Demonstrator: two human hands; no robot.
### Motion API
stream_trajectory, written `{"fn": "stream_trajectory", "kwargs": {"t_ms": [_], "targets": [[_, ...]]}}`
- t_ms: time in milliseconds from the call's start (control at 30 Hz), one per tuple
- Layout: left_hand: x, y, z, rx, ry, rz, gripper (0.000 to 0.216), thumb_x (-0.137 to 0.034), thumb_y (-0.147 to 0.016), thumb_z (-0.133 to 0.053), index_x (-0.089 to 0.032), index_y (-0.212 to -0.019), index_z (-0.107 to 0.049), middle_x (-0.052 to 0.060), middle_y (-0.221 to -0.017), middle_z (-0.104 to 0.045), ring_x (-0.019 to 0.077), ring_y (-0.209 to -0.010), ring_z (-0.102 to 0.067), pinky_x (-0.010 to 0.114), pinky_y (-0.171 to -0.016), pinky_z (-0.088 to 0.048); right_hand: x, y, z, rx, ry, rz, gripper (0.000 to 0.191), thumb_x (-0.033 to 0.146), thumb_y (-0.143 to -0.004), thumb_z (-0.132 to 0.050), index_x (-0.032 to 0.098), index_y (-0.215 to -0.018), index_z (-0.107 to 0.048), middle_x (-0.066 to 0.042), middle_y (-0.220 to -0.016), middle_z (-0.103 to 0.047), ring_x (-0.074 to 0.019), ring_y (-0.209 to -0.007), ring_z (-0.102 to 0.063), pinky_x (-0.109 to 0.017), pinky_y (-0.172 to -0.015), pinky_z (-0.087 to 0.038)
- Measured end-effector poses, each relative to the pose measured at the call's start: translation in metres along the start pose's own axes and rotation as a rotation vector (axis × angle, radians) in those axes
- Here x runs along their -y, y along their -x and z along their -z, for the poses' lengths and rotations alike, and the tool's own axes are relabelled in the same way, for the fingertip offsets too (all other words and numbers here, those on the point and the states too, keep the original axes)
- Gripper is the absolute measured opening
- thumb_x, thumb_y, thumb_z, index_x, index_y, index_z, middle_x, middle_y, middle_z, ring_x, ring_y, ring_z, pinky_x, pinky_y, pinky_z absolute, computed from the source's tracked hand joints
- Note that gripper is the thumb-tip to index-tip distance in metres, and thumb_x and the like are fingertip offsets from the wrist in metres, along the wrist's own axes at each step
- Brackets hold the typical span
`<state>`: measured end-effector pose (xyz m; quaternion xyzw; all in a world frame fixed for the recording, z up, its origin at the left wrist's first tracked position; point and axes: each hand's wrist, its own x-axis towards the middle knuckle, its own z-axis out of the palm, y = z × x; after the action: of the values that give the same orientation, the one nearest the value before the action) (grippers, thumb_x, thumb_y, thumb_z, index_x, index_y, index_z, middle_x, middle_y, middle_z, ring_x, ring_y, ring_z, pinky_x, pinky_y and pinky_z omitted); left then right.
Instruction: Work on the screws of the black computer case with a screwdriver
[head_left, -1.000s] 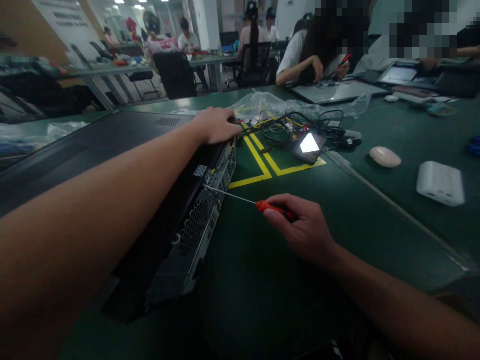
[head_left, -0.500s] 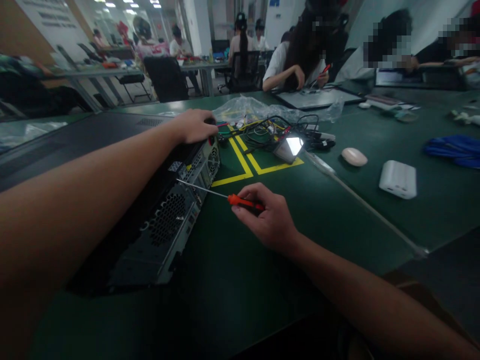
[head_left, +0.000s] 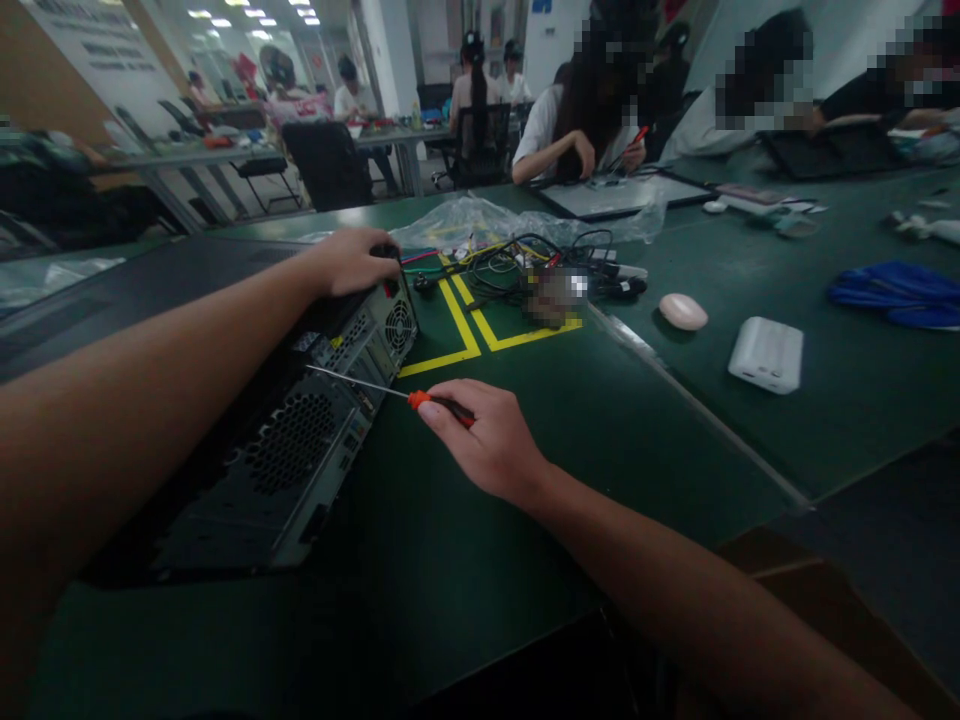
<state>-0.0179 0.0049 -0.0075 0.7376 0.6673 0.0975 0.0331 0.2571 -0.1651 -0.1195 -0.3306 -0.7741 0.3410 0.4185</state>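
Note:
A black desktop computer case [head_left: 187,265] lies on the green table, its metal back panel [head_left: 360,365] with a round fan grille and a honeycomb vent turned toward the right. My left hand [head_left: 352,262] is closed over the far corner of the case, with some fingertips hidden. My right hand [head_left: 484,435] grips a screwdriver [head_left: 420,398] by its orange and black handle. The thin shaft points left, and its tip is at the panel's upper edge, above the honeycomb vent. Whether the tip touches a screw, I cannot make out.
Beyond the case lie tangled cables [head_left: 517,265] and clear plastic film [head_left: 469,215]. To the right are a pale oval object [head_left: 682,311], a white box-shaped device [head_left: 766,355] and a blue bundle [head_left: 889,292]. Across the table, a person [head_left: 559,140] holds an orange-handled tool.
The view has shifted, so the case and tabletop things appear farther left. My right hand has kept the screwdriver tip near the same part of the panel; my left hand stays on the corner.

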Motion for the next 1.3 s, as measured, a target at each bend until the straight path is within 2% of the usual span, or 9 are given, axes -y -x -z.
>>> {"fn": "stream_trajectory", "kwargs": {"t_ms": [133,233,367,533,833,1067,1300], "targets": [[-0.0008,0.0033,-0.0006,0.0,-0.016,0.004,0.08,-0.056,-0.087,-0.062,-0.025,-0.157,-0.082,0.014,-0.153,-0.084,0.0454,-0.142,-0.073,0.054,-0.122,-0.059,0.0036,0.0022,-0.0008,0.027,-0.039,-0.04,0.026,0.044,-0.107,-0.081,0.025,-0.123,-0.078,-0.004,-0.109,-0.087,-0.0219,-0.092,-0.078,-0.035,-0.087,-0.057],[-0.0009,0.0044,-0.002,-0.02,-0.022,0.011,0.079,-0.059,-0.088,-0.064,-0.028,-0.158,-0.082,0.012,-0.154,-0.084,0.0462,-0.144,-0.072,0.054,-0.122,-0.058,0.0043,0.004,-0.0014,0.034,-0.019,-0.059,0.024,0.037,-0.101,-0.083,0.027,-0.12,-0.073,0.0,-0.101,-0.083,-0.0194,-0.082,-0.073,-0.033,-0.08,-0.054],[-0.0019,0.0044,-0.0025,-0.037,-0.022,0.016,0.078,-0.057,-0.087,-0.065,-0.031,-0.158,-0.083,0.01,-0.152,-0.085,0.0469,-0.144,-0.072,0.055,-0.121,-0.058,0.001,0.0041,-0.0024,0.026,-0.028,-0.038,0.012,0.033,-0.105,-0.075,0.027,-0.113,-0.07,-0.001,-0.098,-0.081,-0.0194,-0.081,-0.072,-0.034,-0.079,-0.052],[-0.0029,0.0024,-0.0025,-0.035,-0.034,0.005,0.078,-0.056,-0.088,-0.063,-0.028,-0.158,-0.083,0.013,-0.152,-0.084,0.0459,-0.144,-0.073,0.054,-0.122,-0.057,-0.0009,0.0026,-0.0002,0.034,-0.016,-0.03,0.013,0.035,-0.106,-0.077,0.027,-0.114,-0.071,-0.001,-0.097,-0.08,-0.0193,-0.08,-0.07,-0.035,-0.079,-0.052],[-0.0001,0.0003,-0.0039,-0.049,-0.03,-0.009,0.074,-0.057,-0.09,-0.063,-0.03,-0.156,-0.084,0.012,-0.152,-0.085,0.0463,-0.144,-0.073,0.057,-0.124,-0.057,0.0005,0.0018,0.0016,0.032,0.007,-0.018,0.013,0.036,-0.107,-0.077,0.027,-0.115,-0.071,-0.002,-0.1,-0.081,-0.0203,-0.084,-0.073,-0.036,-0.081,-0.054],[-0.0021,0.0016,-0.0032,-0.028,-0.037,-0.012,0.077,-0.057,-0.09,-0.06,-0.027,-0.158,-0.083,0.013,-0.153,-0.084,0.0448,-0.143,-0.073,0.055,-0.124,-0.057,-0.0006,0.0018,0.0036,0.011,0.028,0.025,0.016,0.039,-0.107,-0.078,0.025,-0.114,-0.08,-0.006,-0.11,-0.086,-0.0231,-0.095,-0.077,-0.038,-0.088,-0.057],[-0.0046,0.0034,-0.0016,-0.012,-0.048,0.007,0.083,-0.065,-0.088,-0.059,-0.029,-0.159,-0.081,0.011,-0.157,-0.082,0.0443,-0.146,-0.071,0.053,-0.123,-0.056,0.0063,0.0038,0.0027,0.019,-0.017,0.007,0.021,0.04,-0.112,-0.072,0.022,-0.112,-0.082,-0.005,-0.101,-0.084,-0.02,-0.083,-0.072,-0.036,-0.083,-0.054]]}}
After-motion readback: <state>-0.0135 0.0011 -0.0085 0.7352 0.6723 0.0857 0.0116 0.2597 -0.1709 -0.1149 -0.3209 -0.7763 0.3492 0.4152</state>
